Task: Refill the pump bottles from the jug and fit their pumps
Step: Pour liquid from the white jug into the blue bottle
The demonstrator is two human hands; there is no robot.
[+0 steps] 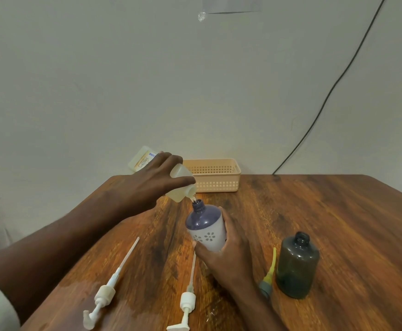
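My left hand (pixel 158 180) grips a translucent jug (pixel 180 181) of pale yellow liquid, tipped so its spout is just above the open neck of a purple and white flowered bottle (pixel 206 224). A thin stream runs from spout to neck. My right hand (pixel 228 249) holds that bottle by its lower body, tilted slightly left. A dark grey bottle (pixel 296 266) stands open and upright at the right. Two white pumps (pixel 109 286) (pixel 186 299) lie on the table near me. A yellow and grey pump (pixel 269 275) lies beside the grey bottle.
A peach plastic basket (pixel 215 176) stands at the far edge of the wooden table (pixel 338 223), against the wall. A black cable (pixel 326 96) runs down the wall at the right. The table's left edge slants close under my left forearm.
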